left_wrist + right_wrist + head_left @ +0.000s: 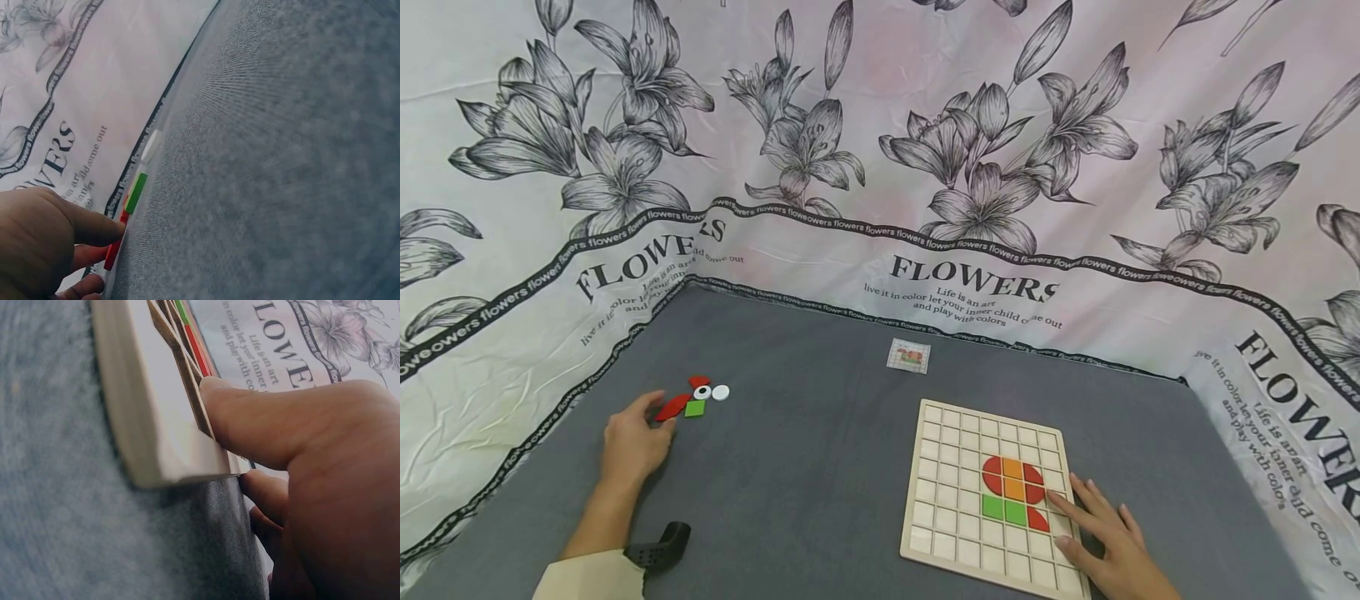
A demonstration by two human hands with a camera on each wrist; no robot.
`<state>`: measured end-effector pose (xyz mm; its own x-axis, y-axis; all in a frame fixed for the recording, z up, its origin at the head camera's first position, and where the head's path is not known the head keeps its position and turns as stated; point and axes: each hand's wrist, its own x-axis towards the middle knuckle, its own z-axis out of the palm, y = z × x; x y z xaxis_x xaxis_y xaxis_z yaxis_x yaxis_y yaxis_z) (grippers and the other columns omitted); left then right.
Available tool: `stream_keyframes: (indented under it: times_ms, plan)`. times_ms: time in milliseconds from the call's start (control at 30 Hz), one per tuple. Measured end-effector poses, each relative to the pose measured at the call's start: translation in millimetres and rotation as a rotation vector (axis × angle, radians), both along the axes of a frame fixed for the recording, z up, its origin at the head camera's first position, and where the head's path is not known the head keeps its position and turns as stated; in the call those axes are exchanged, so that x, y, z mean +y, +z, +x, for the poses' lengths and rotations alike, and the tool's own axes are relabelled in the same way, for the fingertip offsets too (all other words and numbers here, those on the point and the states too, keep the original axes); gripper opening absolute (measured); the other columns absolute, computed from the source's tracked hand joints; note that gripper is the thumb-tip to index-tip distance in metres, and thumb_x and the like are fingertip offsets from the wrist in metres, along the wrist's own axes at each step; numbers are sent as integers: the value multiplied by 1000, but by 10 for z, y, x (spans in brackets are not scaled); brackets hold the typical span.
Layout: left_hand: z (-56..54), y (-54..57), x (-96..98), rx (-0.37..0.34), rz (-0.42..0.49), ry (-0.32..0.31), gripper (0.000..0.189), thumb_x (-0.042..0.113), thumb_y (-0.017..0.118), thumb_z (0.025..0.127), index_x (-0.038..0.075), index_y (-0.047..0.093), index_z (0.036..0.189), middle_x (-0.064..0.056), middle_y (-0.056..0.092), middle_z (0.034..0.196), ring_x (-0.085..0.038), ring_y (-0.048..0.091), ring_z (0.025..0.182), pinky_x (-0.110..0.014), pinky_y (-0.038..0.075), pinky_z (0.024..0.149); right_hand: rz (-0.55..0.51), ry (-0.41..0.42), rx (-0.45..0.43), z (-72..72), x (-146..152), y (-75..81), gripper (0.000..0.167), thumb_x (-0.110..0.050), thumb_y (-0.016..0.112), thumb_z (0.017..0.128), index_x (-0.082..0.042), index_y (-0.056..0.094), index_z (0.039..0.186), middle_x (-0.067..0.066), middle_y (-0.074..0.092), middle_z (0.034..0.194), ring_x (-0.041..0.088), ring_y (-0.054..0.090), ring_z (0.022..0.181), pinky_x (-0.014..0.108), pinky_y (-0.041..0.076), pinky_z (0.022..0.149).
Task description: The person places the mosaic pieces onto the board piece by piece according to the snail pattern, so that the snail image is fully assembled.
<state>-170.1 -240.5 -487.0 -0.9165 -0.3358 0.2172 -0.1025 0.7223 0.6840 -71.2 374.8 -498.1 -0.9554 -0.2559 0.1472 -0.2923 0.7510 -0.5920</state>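
At the left of the head view, my left hand (636, 442) has its thumb and index finger on either side of a red leaf-shaped piece (672, 408), pinching it at the table. Close by lie a green square piece (695, 409), another red piece (699, 382), a white disc with a black dot (702, 392) and a plain white disc (721, 392). My right hand (1108, 537) rests on the right edge of a wooden grid board (913, 500), thumb on top, fingers extended. Set in its cells are red pieces (992, 475), orange pieces (1012, 477) and green squares (1003, 509).
Behind the board lies a small picture card (908, 356) with a coloured pattern. A grey cloth (790, 467) covers the table. White flower-printed fabric (850, 242) stands along the back and sides. A black band (662, 546) is on the left wrist.
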Motion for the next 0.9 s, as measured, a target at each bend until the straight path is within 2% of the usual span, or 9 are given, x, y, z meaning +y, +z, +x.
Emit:
stream_keyframes:
  times_ms: [67,133,233,333,567,633,767,867,900]
  plan:
    - [-9,-19,7,12,7,-4,42,4,66,86,-4,56,126,-27,60,117,-45,48,111,-56,34,93,-2,1,-4,4,-1,3,51,-19,64,93,-23,50,143,-25,12,150,1,0,137,72,-6,98]
    - [-11,-31,17,18,17,-3,43,5,67,86,-4,56,127,-26,61,116,-44,47,111,-55,33,93,-5,-1,-17,4,-1,9,51,-19,63,94,-23,50,143,-19,14,152,11,2,141,72,-6,98]
    - [-8,-52,27,21,33,9,44,6,69,86,-3,57,127,-23,63,114,-41,47,109,-55,33,91,-9,-8,-49,-2,0,21,51,-21,63,94,-22,50,143,-3,17,155,31,6,142,71,-8,98]
    - [-6,-63,34,30,30,19,44,7,72,85,-2,58,126,-22,63,113,-41,47,108,-55,33,90,-12,-8,-62,-7,3,22,51,-21,63,94,-21,50,143,13,20,155,40,8,141,71,-8,98]
    - [-40,-82,44,54,19,23,40,5,71,85,-3,59,123,-23,61,108,-41,46,104,-56,31,91,-6,-4,-36,-4,-4,19,49,-21,62,95,-22,51,143,7,20,156,20,2,144,72,-8,98]
    - [-45,-83,46,58,22,19,40,4,69,86,-3,59,124,-23,62,108,-41,46,105,-56,31,91,-4,-7,-30,-4,-9,23,49,-22,63,95,-21,51,142,10,21,156,16,1,143,72,-8,98]
    - [-26,-87,43,63,12,8,42,3,67,85,-4,58,125,-25,59,110,-43,44,108,-58,29,93,-2,-3,-21,3,-14,31,49,-21,63,94,-19,52,142,21,25,153,27,5,143,72,-8,98]
    - [7,-78,38,71,-18,11,44,5,69,84,-5,57,124,-27,57,109,-47,43,106,-62,28,90,-3,1,-25,12,-13,34,49,-21,63,94,-19,52,141,26,26,151,31,6,143,72,-9,98]
    - [18,-74,36,73,-30,12,45,6,70,83,-6,57,124,-28,56,108,-48,43,105,-63,28,89,-4,-1,-27,14,-12,34,48,-21,63,94,-18,53,141,26,26,151,27,5,142,72,-8,98]
